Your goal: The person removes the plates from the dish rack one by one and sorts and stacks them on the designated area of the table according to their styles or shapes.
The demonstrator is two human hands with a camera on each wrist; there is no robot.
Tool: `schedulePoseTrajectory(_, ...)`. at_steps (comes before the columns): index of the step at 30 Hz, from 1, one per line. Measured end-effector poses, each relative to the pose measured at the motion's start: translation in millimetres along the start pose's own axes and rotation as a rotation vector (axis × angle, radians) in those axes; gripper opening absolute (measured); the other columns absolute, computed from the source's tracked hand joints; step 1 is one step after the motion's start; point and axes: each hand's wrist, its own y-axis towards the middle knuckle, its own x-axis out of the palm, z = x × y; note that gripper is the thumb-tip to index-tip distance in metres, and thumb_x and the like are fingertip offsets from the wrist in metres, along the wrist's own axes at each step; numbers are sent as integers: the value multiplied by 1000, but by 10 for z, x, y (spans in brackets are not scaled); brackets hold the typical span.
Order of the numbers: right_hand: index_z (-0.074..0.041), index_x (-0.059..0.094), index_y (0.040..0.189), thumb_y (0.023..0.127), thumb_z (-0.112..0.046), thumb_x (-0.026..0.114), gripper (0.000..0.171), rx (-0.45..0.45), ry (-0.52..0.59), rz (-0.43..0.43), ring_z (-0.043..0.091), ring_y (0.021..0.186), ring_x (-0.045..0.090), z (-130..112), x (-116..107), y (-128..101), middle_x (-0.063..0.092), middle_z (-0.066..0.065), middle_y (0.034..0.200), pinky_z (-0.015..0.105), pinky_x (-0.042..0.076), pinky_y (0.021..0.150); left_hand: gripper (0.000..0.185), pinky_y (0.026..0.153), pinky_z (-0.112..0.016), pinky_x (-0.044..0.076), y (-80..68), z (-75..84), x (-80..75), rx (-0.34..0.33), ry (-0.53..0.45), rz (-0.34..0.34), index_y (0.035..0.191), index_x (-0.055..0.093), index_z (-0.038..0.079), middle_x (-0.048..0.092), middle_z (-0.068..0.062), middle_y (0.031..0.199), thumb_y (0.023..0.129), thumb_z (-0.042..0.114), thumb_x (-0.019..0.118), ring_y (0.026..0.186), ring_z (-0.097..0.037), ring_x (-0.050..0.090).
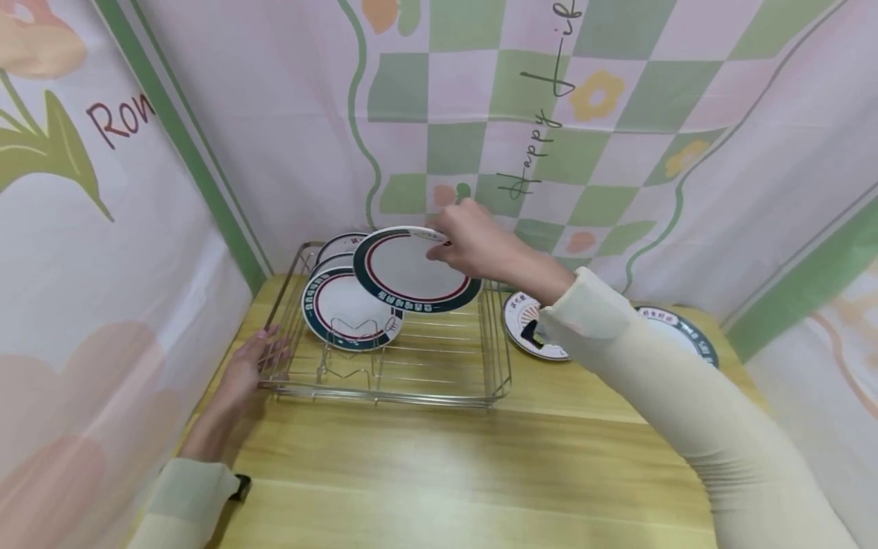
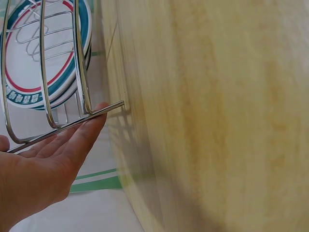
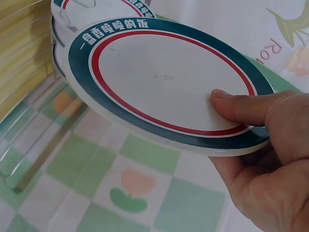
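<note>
My right hand (image 1: 466, 242) pinches the far rim of a white plate with a dark teal and red ring (image 1: 411, 271), thumb on its face (image 3: 231, 107), and holds it tilted above the wire dish rack (image 1: 439, 366). Two matching plates (image 1: 346, 309) stand upright in the rack's back left slots. My left hand (image 1: 254, 358) rests with straight fingers against the rack's left side, its fingertips (image 2: 94, 121) under a wire bar (image 2: 72, 123). The held plate (image 3: 159, 82) fills the right wrist view, with the racked plates (image 3: 91, 7) behind it.
The rack sits on a pale wooden table (image 1: 446, 473). Two more plates (image 1: 531, 328) lie flat on the table to the right of the rack, partly hidden by my right sleeve. Patterned cloth walls (image 1: 617, 137) close in the back and sides.
</note>
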Motion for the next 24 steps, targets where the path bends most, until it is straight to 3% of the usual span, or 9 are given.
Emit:
schedulePoseTrajectory(6, -5, 64, 72, 92, -8, 82, 28, 46, -15, 64, 16, 53, 45, 199, -202, -269, 56, 4, 60, 28, 38, 52, 67, 96, -37, 62, 1, -3, 7, -7, 0, -2, 168, 11, 1, 27, -35, 166, 116, 43, 12, 149, -53, 35)
schedulePoseTrajectory(13, -1, 69, 81, 93, -5, 79, 16, 120, 2, 83, 18, 56, 56, 464, -391, -572, 64, 7, 67, 25, 43, 49, 68, 96, -35, 62, 5, 6, 7, 0, -1, -4, 168, 11, 0, 26, -36, 166, 116, 44, 12, 149, -52, 34)
schedulePoseTrajectory(18, -7, 61, 71, 92, -11, 83, 31, 152, -76, 135, 16, 53, 51, 580, -517, -830, 58, 3, 60, 24, 39, 47, 69, 97, -36, 62, 3, 4, 8, 2, -2, -6, 168, 11, 0, 26, -36, 166, 116, 45, 13, 149, -51, 35)
schedulePoseTrajectory(24, -4, 68, 78, 94, -15, 82, 24, 261, -60, 101, 15, 48, 48, 731, -555, -1156, 56, 1, 57, 23, 34, 43, 67, 100, -38, 60, 4, -10, -2, -3, 1, -23, 168, 8, 1, 22, -35, 168, 116, 43, 11, 151, -53, 32)
